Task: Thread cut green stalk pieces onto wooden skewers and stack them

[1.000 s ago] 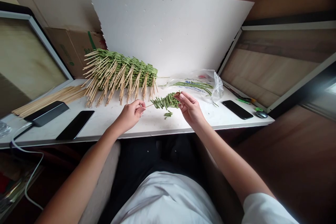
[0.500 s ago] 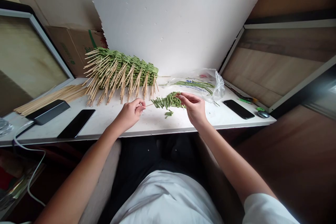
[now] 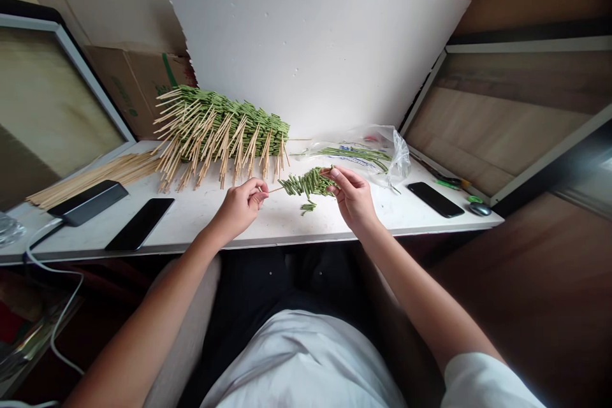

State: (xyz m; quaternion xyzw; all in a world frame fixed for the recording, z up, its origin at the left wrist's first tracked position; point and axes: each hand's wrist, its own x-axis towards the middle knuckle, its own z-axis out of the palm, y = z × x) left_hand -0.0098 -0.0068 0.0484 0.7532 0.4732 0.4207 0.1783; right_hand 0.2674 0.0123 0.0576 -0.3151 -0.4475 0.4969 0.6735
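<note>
My left hand [image 3: 242, 207] pinches the bare end of a bamboo skewer [image 3: 274, 190] between thumb and fingers. Short cut green bean pieces [image 3: 297, 185] are threaded crosswise along this skewer. At its other end, the thumb and fingers of my right hand [image 3: 354, 199] are closed on the skewer; its tip is partly hidden by them. Under and behind the skewer lies a small pile of cut bean pieces [image 3: 321, 180] on the white table [image 3: 268, 226]. A few loose pieces [image 3: 308, 206] lie just in front of it.
A big stack of loaded skewers [image 3: 229, 124] stands at the back left, near bare skewers [image 3: 95, 182]. Long green beans lie in a clear plastic bag [image 3: 399, 156]. Phones [image 3: 140, 224] [image 3: 435, 199], a black device [image 3: 88, 202] and a mouse [image 3: 479, 208] lie nearer the edges. A white board [image 3: 310, 44] leans behind.
My left hand has shifted slightly right with the skewer. The fingers of my right hand have moved a little at the skewer's right end. Everything else looks the same.
</note>
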